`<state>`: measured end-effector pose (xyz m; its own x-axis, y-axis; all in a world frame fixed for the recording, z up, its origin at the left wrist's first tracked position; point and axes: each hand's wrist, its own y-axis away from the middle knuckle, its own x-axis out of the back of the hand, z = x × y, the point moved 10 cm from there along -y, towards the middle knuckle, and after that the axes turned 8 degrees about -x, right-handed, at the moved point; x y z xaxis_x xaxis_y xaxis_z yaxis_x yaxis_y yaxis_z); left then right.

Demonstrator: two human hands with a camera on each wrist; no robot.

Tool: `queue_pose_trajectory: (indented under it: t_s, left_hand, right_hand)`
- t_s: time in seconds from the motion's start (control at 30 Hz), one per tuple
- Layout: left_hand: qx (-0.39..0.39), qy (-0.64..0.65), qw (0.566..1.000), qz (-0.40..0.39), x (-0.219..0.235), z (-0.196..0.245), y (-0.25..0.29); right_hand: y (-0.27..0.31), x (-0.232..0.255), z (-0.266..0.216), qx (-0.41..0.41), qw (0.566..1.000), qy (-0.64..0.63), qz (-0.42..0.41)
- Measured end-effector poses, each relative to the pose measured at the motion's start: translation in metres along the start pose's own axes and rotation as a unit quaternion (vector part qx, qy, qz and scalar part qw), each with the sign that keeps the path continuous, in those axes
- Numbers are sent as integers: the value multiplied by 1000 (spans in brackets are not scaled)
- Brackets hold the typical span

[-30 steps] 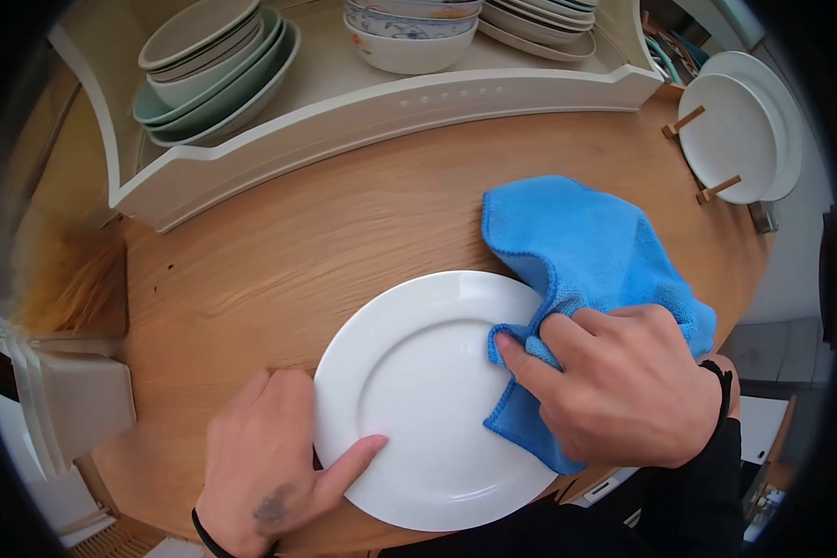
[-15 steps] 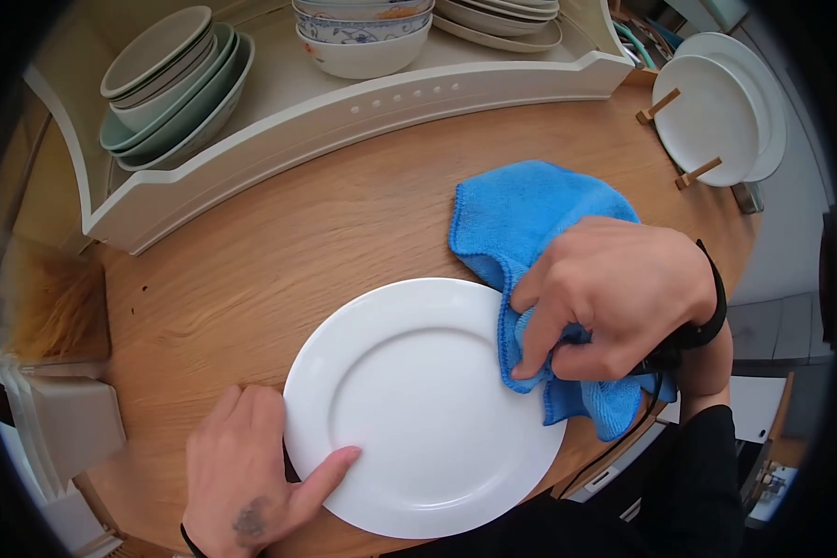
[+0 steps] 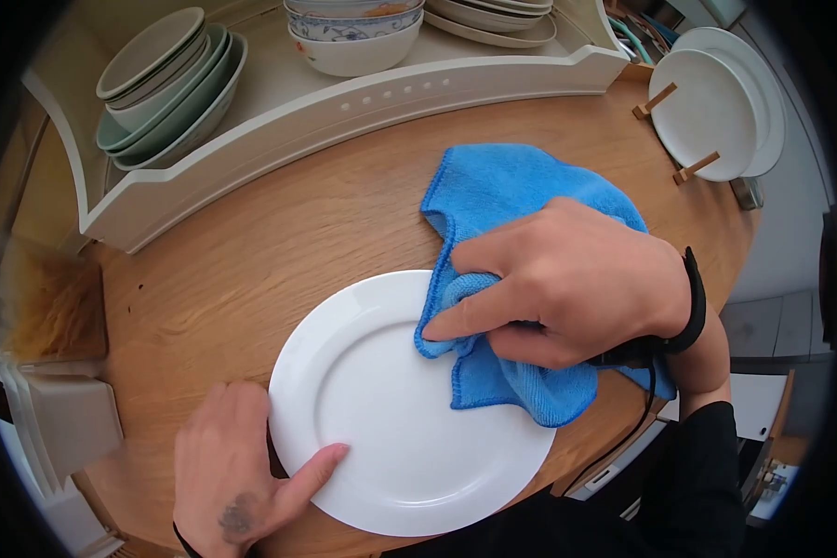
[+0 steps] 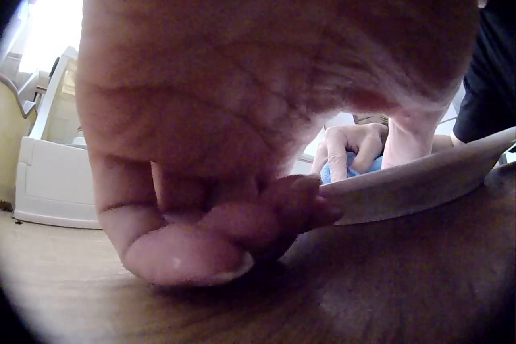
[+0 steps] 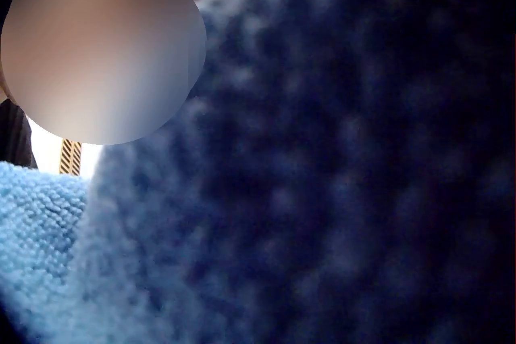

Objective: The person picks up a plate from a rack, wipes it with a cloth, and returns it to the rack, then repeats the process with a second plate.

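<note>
A white round plate (image 3: 381,446) lies on the wooden counter in the head view. My left hand (image 3: 228,465) grips its left edge, the thumb on top of the rim. In the left wrist view the curled fingers (image 4: 189,255) come up against the plate's outer side (image 4: 419,195). Over the plate's upper right part, my right hand (image 3: 567,284) holds a bunched blue cloth (image 3: 521,177) against the surface. One cloth corner spreads past the rim onto the counter. Cloth fills most of the right wrist view, hiding the fingers there.
A cream shelf (image 3: 344,112) along the back holds stacked green bowls (image 3: 167,121), patterned bowls (image 3: 353,46) and plates (image 3: 493,28). White plates (image 3: 707,112) stand in a wooden rack at the back right. A clear container (image 3: 56,307) and pale boxes (image 3: 74,418) line the left side.
My right hand has moved the cloth from the plate's right edge up and leftward, further over the plate. My left hand keeps its hold on the rim. The view has shifted slightly.
</note>
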<state>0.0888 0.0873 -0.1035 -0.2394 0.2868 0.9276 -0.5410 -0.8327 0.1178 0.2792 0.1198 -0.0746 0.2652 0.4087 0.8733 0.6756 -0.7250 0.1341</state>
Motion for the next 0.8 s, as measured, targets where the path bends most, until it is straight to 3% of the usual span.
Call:
queue_pose_trajectory:
  t_s: [0.1, 0.2, 0.27, 0.3, 0.4, 0.47, 0.57, 0.73, 0.8]
  left_hand:
    - [-36, 9, 999, 37, 7, 3, -1]
    - [-13, 36, 996, 75, 16, 1, -3]
    - [-134, 5, 985, 111, 25, 22, -1]
    - [-134, 6, 985, 111, 25, 22, -1]
    - [-175, 62, 980, 67, 23, 33, -3]
    - [-204, 71, 976, -34, 12, 44, -4]
    - [-196, 59, 974, -94, 4, 48, -4]
    - [-176, 20, 980, -93, -5, 35, -5]
    - [-165, 4, 982, -94, -7, 32, -4]
  right_hand:
    - [2, -3, -1, 52, 998, 19, 37]
    - [3, -4, -6, 58, 995, 41, 68]
    - [2, -6, -10, 52, 992, 73, 87]
    - [2, -5, -11, 49, 988, 105, 105]
    - [0, -5, -10, 32, 985, 131, 109]
    - [-1, -4, -8, 24, 982, 140, 121]
    - [-3, -2, -2, 4, 976, 161, 148]
    - [-4, 5, 6, -4, 974, 145, 174]
    - [-6, 5, 7, -14, 988, 90, 126]
